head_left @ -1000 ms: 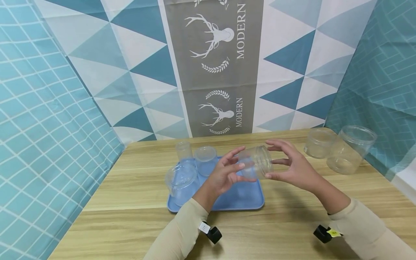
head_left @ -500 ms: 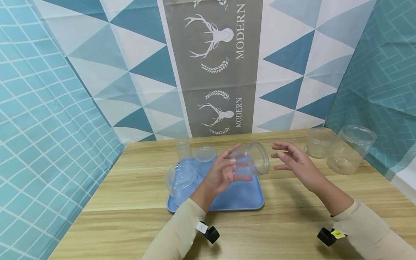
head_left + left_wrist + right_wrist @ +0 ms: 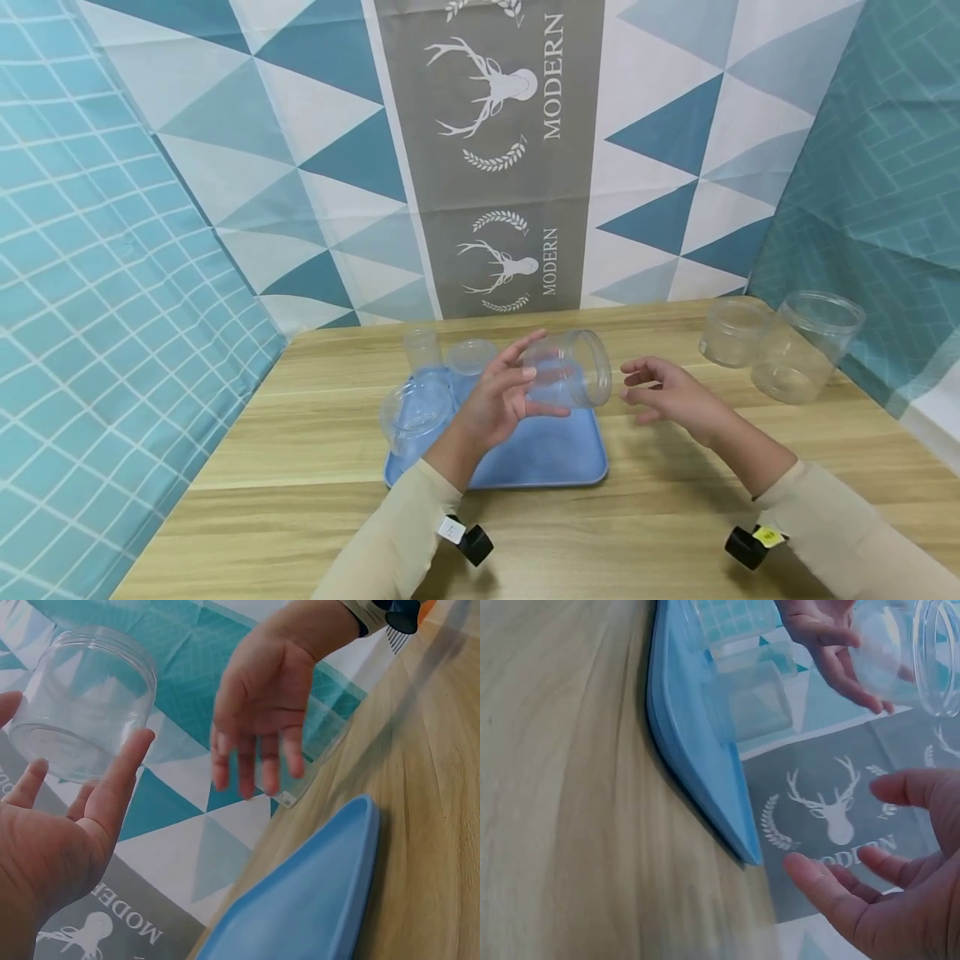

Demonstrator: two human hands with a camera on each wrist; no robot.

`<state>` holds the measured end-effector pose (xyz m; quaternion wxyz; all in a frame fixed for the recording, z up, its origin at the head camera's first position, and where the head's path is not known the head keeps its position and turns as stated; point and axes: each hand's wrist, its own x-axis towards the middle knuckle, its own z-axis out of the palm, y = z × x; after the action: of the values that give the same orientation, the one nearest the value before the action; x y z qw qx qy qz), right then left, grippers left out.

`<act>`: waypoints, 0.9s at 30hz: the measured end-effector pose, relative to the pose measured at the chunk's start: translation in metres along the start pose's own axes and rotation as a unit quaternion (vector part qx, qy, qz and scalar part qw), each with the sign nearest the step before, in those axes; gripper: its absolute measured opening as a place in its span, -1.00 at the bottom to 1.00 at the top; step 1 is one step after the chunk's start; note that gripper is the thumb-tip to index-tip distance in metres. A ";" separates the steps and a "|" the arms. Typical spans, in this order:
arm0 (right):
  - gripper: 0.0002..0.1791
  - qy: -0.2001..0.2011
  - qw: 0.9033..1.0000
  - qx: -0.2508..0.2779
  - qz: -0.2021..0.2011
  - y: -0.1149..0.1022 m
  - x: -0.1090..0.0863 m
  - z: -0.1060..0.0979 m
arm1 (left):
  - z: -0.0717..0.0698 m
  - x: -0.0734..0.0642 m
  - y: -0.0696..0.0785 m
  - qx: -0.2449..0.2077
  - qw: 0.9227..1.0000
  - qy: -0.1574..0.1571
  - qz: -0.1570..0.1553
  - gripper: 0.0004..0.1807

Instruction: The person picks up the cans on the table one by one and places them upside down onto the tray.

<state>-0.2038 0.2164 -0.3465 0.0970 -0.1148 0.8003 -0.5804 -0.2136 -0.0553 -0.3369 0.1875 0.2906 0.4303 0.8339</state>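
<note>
In the head view a clear plastic jar (image 3: 573,371) with a ridged neck is held on its side above a blue tray (image 3: 536,454), mouth facing right. My left hand (image 3: 489,404) grips it near its base, fingers and thumb spread around the wall. The left wrist view shows the same jar (image 3: 82,701) between those fingers. To the right of the jar's rim, my right hand (image 3: 671,396) hovers with nothing in it. Its fingers are loosely bent and apart from the jar in the right wrist view, where this hand (image 3: 907,881) appears at the lower right.
On the tray's left and back stand a wide clear container (image 3: 415,414), a narrow clear one (image 3: 422,350) and a short round one (image 3: 471,357). At the table's back right are a low clear jar (image 3: 733,333) and a large one (image 3: 806,350). Patterned cloths hang behind.
My right hand has let go of the jar's rim and drawn away from it, fingers relaxing. The left hand has shifted slightly left with the jar, whose mouth has swung around somewhat.
</note>
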 end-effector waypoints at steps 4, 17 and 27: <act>-0.39 -0.023 0.998 0.046 0.041 0.006 0.006 0.004 | 0.001 -0.002 0.005 0.010 1.000 -0.008 0.003 -0.49; -0.36 -0.087 0.993 0.066 0.056 0.015 0.017 0.019 | 0.004 -0.009 0.032 0.087 0.996 -0.015 0.001 -0.47; -0.34 -0.093 0.989 0.078 0.084 0.018 0.022 0.029 | 0.004 -0.015 0.043 0.126 0.991 0.019 -0.029 -0.43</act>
<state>-0.2180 0.1887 -0.3729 0.2284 -0.0924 0.7468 -0.6177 -0.2021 -0.0853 -0.3041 0.1653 0.2838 0.5439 0.7722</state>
